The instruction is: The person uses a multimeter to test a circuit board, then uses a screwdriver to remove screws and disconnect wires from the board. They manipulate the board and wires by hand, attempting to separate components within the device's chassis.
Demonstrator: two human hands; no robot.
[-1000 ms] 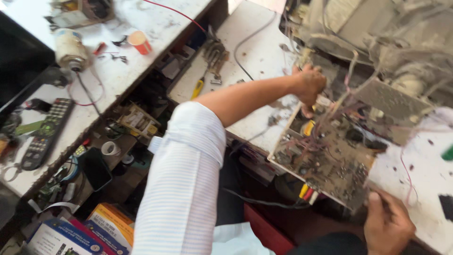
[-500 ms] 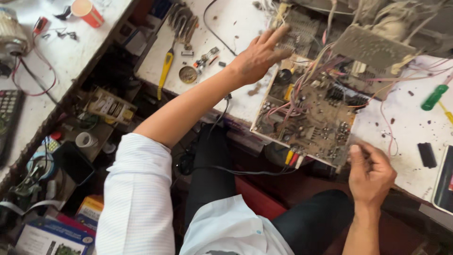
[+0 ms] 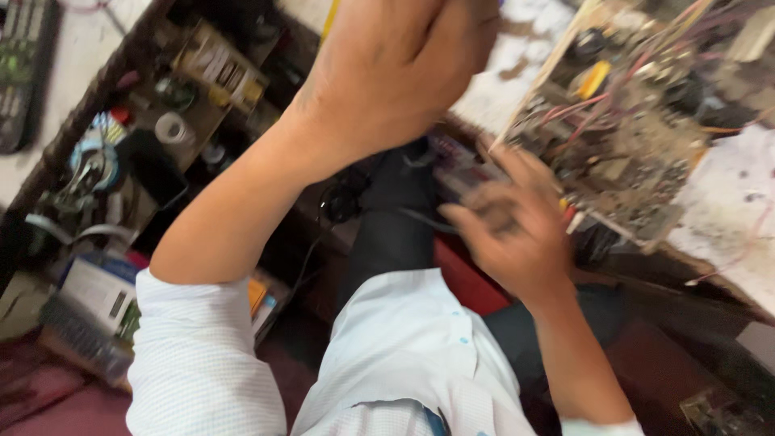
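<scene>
My left hand [image 3: 395, 73] is raised close to the camera at the top centre, with its back toward me and its fingertips cut off by the frame edge. My right hand [image 3: 508, 230] hovers lower in the middle, blurred, with the fingers spread and nothing in them. It is just off the near left corner of a dusty circuit board [image 3: 630, 137] crowded with coloured wires and parts. The board lies tilted on the white worktop [image 3: 726, 226] at the upper right. White shirt sleeves cover both my upper arms.
A dark remote control [image 3: 24, 64] lies at the top left. Below the bench, a shelf holds small parts, a roll of tape [image 3: 171, 127] and cables. A printed box [image 3: 97, 291] sits low on the left.
My left hand has lifted off the board and come up toward the camera. My right hand has let go of the board's near right corner, moved left and opened. The view has swung closer.
</scene>
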